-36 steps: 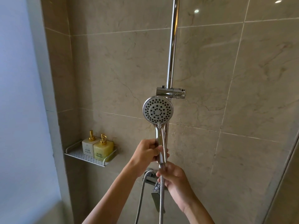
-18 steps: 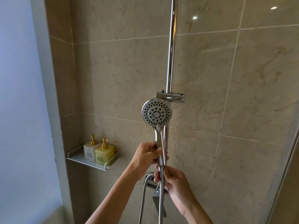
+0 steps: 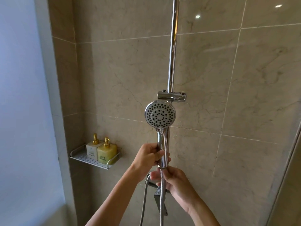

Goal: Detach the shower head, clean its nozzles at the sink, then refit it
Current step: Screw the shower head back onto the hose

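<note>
Hands worked at frame centre: the left hand [image 3: 149, 156] gripped the shower head [image 3: 160, 115] by its handle, nozzle face toward the camera. At its six o'clock, the right hand [image 3: 173, 182] pinched the hose [image 3: 161, 201] where it joined the handle. A shelf [image 3: 91, 161] with two bottles [image 3: 101, 151] sat at nine o'clock.

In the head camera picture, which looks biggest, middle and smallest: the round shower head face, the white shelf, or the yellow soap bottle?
1. White shelf: widest.
2. Round shower head face: the hands hold it nearer the camera, so it may only look this big.
3. Yellow soap bottle: smallest; the white bottle beside it looks about alike.
</note>
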Demonstrator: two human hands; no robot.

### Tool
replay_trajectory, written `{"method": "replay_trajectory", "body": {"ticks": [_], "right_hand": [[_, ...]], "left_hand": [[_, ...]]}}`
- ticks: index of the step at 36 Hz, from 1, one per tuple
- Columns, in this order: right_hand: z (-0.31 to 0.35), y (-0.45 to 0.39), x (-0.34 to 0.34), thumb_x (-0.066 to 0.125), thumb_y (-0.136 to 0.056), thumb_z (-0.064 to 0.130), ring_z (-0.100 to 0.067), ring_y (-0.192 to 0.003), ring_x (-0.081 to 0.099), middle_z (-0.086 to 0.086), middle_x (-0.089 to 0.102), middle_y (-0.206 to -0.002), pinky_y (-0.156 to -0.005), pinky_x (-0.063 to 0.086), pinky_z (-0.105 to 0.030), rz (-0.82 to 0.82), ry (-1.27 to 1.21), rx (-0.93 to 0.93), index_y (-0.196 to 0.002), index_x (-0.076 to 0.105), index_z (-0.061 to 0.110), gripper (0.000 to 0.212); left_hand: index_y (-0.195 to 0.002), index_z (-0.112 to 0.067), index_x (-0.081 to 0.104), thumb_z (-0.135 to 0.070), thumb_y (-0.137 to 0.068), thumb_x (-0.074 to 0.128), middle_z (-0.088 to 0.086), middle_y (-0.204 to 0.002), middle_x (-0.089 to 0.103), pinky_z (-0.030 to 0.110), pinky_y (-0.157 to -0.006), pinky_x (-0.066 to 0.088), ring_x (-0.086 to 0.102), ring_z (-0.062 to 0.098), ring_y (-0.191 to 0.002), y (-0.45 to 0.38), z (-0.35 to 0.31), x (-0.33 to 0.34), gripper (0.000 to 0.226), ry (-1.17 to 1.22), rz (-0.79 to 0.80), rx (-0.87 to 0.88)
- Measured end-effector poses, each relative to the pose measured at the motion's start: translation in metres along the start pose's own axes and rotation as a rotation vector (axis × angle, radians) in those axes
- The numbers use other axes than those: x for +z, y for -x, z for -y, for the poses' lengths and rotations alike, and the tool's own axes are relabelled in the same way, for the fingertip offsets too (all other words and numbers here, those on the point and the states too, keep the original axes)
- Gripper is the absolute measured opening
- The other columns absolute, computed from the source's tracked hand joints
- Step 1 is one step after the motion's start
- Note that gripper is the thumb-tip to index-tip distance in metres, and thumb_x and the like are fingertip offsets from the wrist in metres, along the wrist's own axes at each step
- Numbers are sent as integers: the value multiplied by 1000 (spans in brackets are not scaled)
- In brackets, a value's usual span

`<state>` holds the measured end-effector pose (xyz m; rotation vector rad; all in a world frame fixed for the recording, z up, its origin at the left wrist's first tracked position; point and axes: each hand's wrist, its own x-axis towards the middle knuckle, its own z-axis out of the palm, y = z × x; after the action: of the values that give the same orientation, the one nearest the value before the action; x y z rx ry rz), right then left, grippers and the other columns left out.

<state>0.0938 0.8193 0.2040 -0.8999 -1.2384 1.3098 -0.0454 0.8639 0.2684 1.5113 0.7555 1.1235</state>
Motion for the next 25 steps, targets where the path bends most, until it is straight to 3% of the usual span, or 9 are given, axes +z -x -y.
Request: {"method": "replay_trajectory", "body": {"ticks": [5,9,14,17,20,25], "right_hand": [[8,4,-1,62,-86,21,-18,-80,52,-4,65,-80,-82,42,-34,10,-60,15,-106,69,-9,37],[6,8,-3,79,-81,25,-23,-77,55,-17,55,-81,-76,48,-32,23,-126,-34,-99,59,-7,42],[1,10,-5,92,-62,20,-19,-76,61,-5,65,-76,-71,49,-33,-79,-23,-107,-115,62,3,63],[0,9,-6,88,-72,12,-24,-79,68,-10,71,-79,-78,53,-37,-142,-13,-119,-120,63,7,54],[2,12,-5,73,-86,10,-34,-86,70,-23,72,-88,-81,54,-37,-95,-65,-114,-112,63,-3,30],[1,20,-4,67,-80,19,-34,-88,67,-27,69,-92,-82,48,-37,7,-217,-84,-99,65,0,28]], "left_hand": [[-101,17,59,7,-96,49,20,-83,70,25,-56,54,71,21,-66,2,-1,2,15,-11,7,-8],[-100,16,60,7,-96,49,20,-86,71,35,-71,58,73,28,-79,3,-2,4,15,29,-1,0],[-102,18,59,6,-96,50,19,-85,70,37,-73,59,72,29,-79,6,-3,8,16,56,-6,4],[-98,16,60,7,-96,50,17,-83,71,37,-73,58,72,29,-78,7,-2,8,13,53,-7,0],[-95,10,62,7,-95,50,17,-83,71,34,-70,58,73,27,-77,8,-2,9,12,73,-8,-12],[-91,6,63,7,-96,50,18,-83,71,32,-69,58,73,27,-75,10,-3,7,14,94,7,-19]]}}
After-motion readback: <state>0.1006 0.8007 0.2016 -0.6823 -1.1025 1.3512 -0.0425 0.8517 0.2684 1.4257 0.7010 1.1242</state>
